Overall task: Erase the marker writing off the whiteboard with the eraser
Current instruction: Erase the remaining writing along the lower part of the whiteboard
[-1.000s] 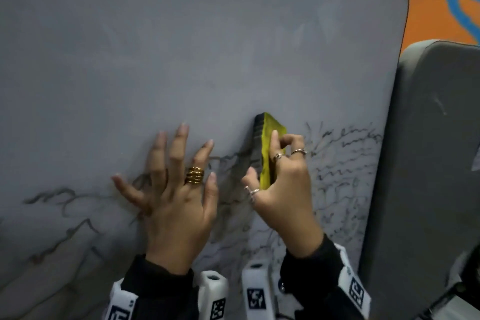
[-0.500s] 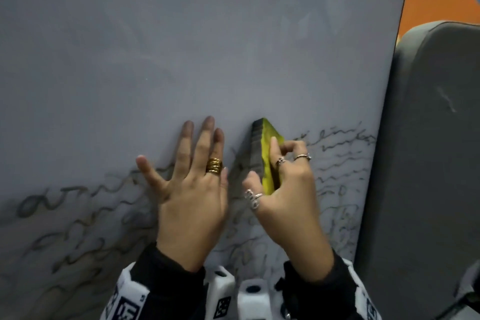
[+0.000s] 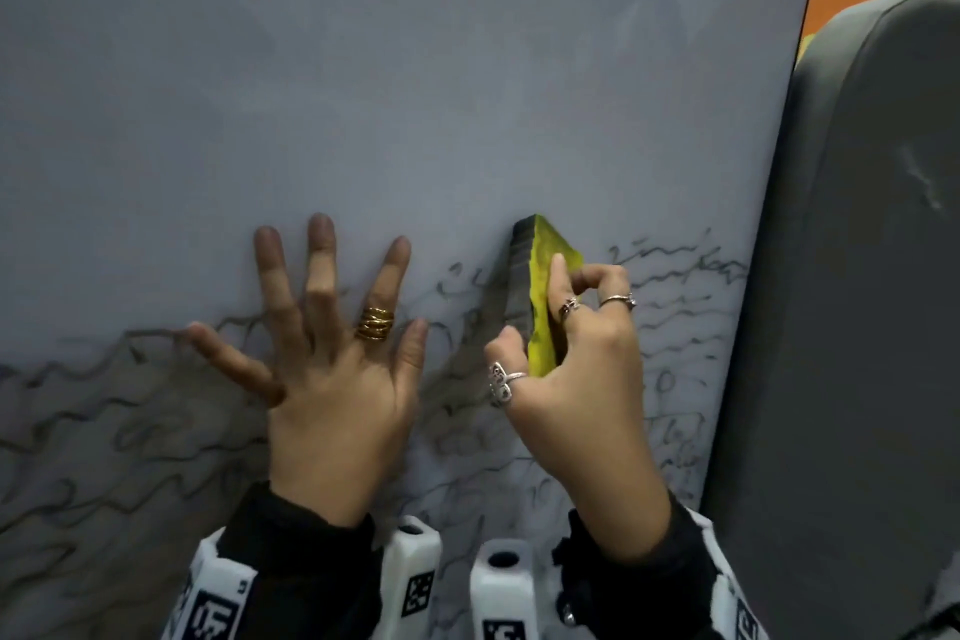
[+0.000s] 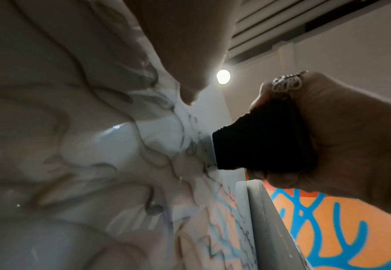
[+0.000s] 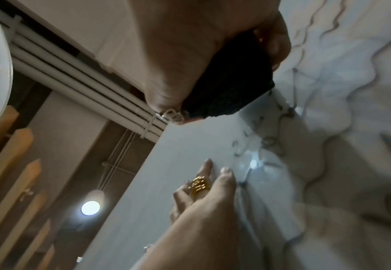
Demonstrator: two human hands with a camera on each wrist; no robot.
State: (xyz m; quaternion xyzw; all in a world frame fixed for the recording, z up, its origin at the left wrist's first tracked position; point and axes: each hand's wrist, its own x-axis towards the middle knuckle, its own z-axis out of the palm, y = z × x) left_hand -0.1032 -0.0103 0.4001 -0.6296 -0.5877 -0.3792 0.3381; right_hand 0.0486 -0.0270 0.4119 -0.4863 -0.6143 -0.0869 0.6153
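Eraser [image 3: 540,286] pinched in right hand [image 3: 582,379], dark face against whiteboard [image 3: 415,94]

Dim, greyish light is falling across the glossy white whiteboard [image 3: 415,94] in the head view, leaving its surface looking dull grey, with a faint streaky sheen showing near the top edge. The left hand [image 3: 332,379] and the right hand [image 3: 582,379] are casting soft dark shadows onto the board beside them. In the left wrist view a round ceiling lamp [image 4: 223,76] is glaring brightly, the near board is blurring heavily, and the black felt side of the eraser [image 4: 259,138] is reading as a near-featureless dark mass. The right wrist view is looking murky and soft, with another round lamp [image 5: 90,207] blooming and a small glare spot [image 5: 253,163] reflecting off the board; straight lines are bowing toward the edges.
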